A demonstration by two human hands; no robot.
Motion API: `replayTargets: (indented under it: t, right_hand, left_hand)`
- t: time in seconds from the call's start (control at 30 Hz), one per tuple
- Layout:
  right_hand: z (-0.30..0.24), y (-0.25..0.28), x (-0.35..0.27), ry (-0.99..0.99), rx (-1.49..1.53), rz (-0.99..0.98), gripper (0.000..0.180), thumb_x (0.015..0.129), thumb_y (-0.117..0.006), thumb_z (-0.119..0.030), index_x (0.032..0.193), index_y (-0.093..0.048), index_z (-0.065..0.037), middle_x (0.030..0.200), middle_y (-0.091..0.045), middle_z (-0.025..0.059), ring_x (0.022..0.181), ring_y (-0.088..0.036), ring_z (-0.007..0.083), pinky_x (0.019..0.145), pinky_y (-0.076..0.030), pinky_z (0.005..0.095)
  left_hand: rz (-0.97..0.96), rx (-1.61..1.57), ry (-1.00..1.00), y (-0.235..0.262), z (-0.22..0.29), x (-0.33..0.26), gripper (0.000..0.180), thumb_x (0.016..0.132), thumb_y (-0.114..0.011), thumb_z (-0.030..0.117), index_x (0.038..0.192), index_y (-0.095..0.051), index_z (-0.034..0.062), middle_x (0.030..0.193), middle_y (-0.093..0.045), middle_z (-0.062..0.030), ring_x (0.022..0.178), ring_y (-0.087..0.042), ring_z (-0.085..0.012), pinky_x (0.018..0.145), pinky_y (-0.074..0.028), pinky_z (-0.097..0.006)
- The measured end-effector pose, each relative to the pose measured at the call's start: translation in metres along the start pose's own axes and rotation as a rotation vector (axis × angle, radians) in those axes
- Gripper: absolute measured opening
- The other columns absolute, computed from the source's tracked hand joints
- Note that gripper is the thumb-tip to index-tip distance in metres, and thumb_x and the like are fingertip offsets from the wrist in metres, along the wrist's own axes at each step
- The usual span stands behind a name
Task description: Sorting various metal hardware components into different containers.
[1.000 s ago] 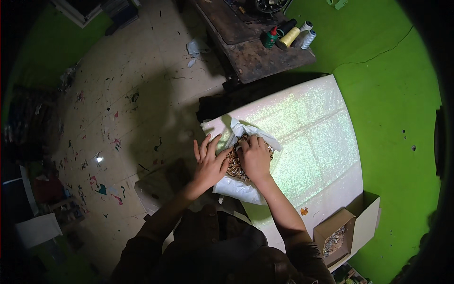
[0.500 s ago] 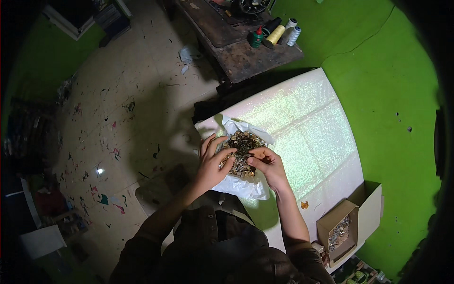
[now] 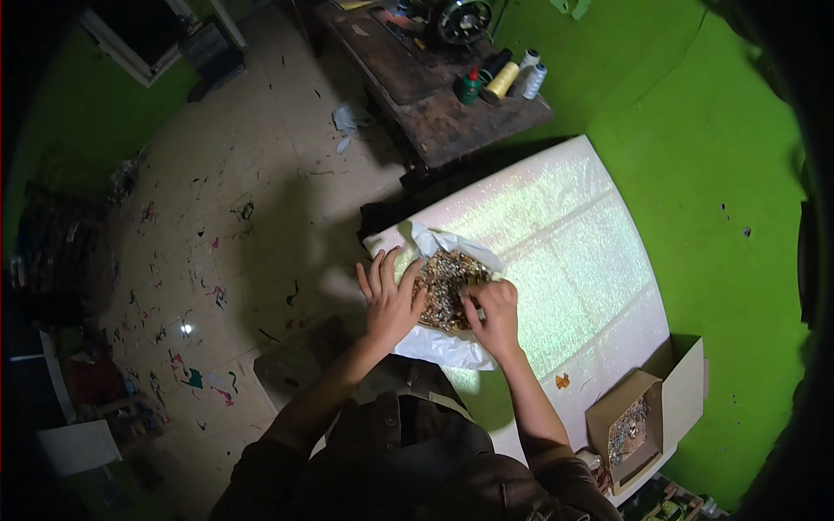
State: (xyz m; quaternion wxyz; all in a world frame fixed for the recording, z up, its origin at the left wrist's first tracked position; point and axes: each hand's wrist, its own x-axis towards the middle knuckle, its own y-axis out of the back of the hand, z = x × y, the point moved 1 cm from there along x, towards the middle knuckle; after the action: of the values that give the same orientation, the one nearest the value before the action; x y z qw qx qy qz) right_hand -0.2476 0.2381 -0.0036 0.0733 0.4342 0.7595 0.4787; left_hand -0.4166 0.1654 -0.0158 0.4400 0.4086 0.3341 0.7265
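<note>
Head view: glinting small pieces (image 3: 447, 288) lie heaped in a crumpled white bag (image 3: 445, 346) near the far-left corner of the shimmery table (image 3: 578, 260). Hands apart: left hand (image 3: 391, 302) spread at bag's left side; right hand (image 3: 497, 316) bunched at heap, cannot tell whether pinching anything. Pieces probably light, hard, slippery; fingertip pinch best. Bag looks thin, soft.

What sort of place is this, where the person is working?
Probably a small sewing workshop: a worn dark table holds thread spools and a spoked wheel like a sewing machine's, and coloured scraps lie on the floor.
</note>
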Motion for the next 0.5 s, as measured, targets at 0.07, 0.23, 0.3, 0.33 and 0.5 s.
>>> replayTargets:
  t: [0.07,0.23,0.3,0.33,0.5]
  right_hand:
    - [0.005,-0.01,-0.01,0.038,-0.028,-0.001,0.014,0.072,-0.064,-0.012,0.085,-0.062,-0.008,0.084,-0.059,0.0062,0.092,-0.051,0.0251,0.091,-0.032,0.0449]
    - [0.014,-0.024,-0.008,-0.029,0.174,-0.027,0.014,0.072,-0.065,-0.008,0.085,-0.062,-0.005,0.083,-0.059,0.01,0.089,-0.053,0.0296,0.084,-0.039,0.0398]
    - [0.014,-0.024,0.0,0.04,0.164,-0.017,0.015,0.072,-0.064,-0.006,0.087,-0.062,-0.003,0.082,-0.059,0.0116,0.087,-0.053,0.0312,0.08,-0.042,0.0376]
    - [0.016,-0.025,0.004,0.044,0.179,-0.042,0.015,0.072,-0.064,-0.006,0.086,-0.062,-0.003,0.082,-0.059,0.0118,0.087,-0.053,0.0312,0.08,-0.042,0.0379]
    - [0.034,-0.028,0.04,0.123,0.271,-0.15,0.015,0.072,-0.064,-0.006,0.086,-0.061,-0.003,0.082,-0.058,0.0117,0.086,-0.053,0.0307,0.08,-0.042,0.0382]
  left_hand:
    - [-0.02,0.112,0.079,-0.01,-0.013,-0.002,0.048,0.073,-0.061,0.026,0.116,-0.05,0.0081,0.129,-0.031,-0.0157,0.125,-0.022,-0.0337,0.1,-0.009,-0.059]
    - [-0.039,0.133,0.081,-0.011,-0.034,0.0,0.047,0.071,-0.062,0.028,0.114,-0.055,0.0086,0.131,-0.031,-0.0156,0.126,-0.022,-0.0338,0.101,-0.005,-0.059]
    - [-0.033,0.111,0.083,-0.011,-0.037,-0.003,0.041,0.072,-0.061,0.028,0.109,-0.059,0.0108,0.132,-0.031,-0.0153,0.126,-0.022,-0.0334,0.101,-0.006,-0.059]
    - [-0.014,0.099,0.097,-0.013,-0.04,-0.003,0.036,0.072,-0.061,0.026,0.105,-0.062,0.0126,0.132,-0.032,-0.0148,0.126,-0.022,-0.0331,0.101,-0.007,-0.059]
    - [0.05,0.118,0.109,-0.011,-0.042,-0.001,0.03,0.072,-0.06,0.024,0.099,-0.064,0.011,0.133,-0.033,-0.0156,0.125,-0.023,-0.0359,0.099,-0.008,-0.061]
